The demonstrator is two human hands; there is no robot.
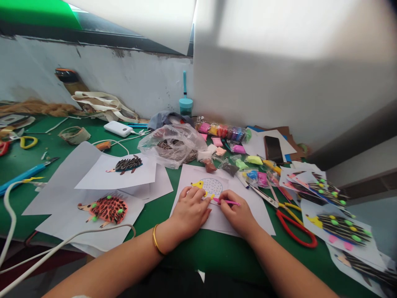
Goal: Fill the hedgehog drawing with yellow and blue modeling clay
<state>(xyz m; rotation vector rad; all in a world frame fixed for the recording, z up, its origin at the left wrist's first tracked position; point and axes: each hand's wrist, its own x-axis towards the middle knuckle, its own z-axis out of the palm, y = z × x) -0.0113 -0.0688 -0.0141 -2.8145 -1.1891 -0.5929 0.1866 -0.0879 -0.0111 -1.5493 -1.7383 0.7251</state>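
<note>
Left hand (pixel 190 210) bends over the paper (pixel 259 219), its grip hidden; right hand (pixel 235 210) pinches a pink tool (pixel 233 203) by the yellow clay (pixel 198 183) on that sheet! One slip of the tip could smear it, before the seed bag (pixel 190 137).

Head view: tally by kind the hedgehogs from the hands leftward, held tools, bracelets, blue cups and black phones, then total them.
Hedgehogs: 3
Pink tool: 1
Bracelet: 1
Cup: 1
Phone: 1
Total: 7
</note>
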